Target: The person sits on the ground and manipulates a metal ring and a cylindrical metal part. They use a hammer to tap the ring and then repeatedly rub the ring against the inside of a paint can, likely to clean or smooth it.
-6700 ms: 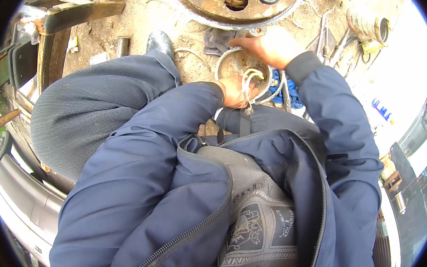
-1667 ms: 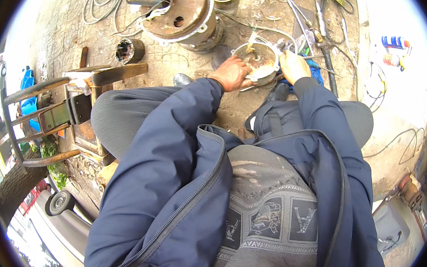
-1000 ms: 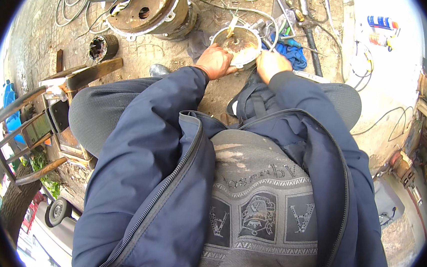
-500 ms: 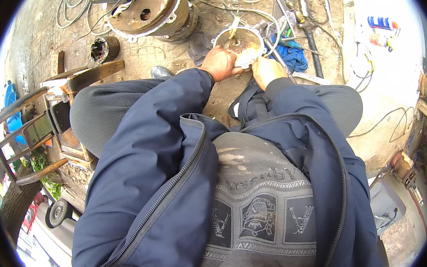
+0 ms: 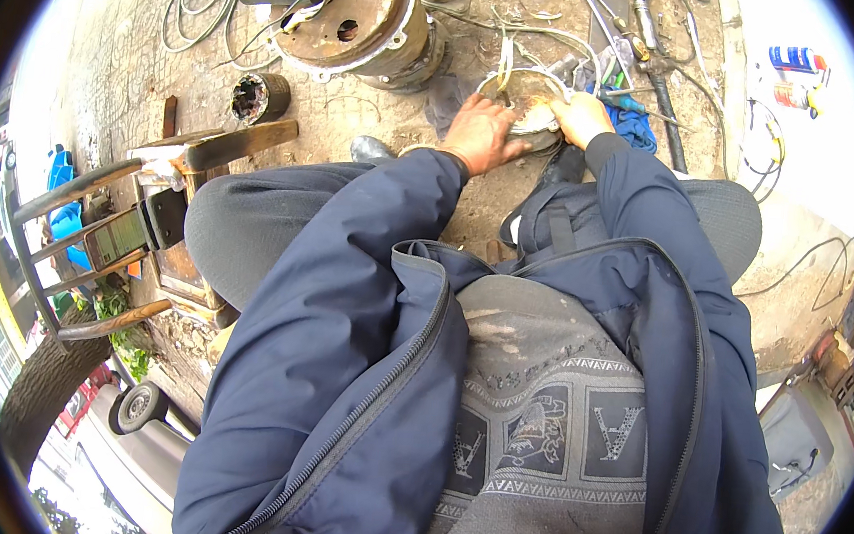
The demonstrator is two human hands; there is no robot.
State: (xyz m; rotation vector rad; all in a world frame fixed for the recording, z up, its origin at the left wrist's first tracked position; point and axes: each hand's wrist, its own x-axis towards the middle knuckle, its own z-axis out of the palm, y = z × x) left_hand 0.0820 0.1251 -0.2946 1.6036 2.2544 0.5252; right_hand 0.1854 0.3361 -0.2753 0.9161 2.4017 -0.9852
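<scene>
Round metal part (image 5: 534, 115) with wires sits on the ground, and the left hand (image 5: 479, 136) and right hand (image 5: 579, 116) both hold it.

Two small cylindrical cans lie side by side on the pale ground at upper right, a blue-and-white can (image 5: 796, 59) above a red-and-white can (image 5: 800, 95).

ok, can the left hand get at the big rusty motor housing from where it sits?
Probably yes. The left hand rests on the round coil part, and the rusty motor housing stands just beyond on the person's left, with only bare ground and loose wires between.
</scene>
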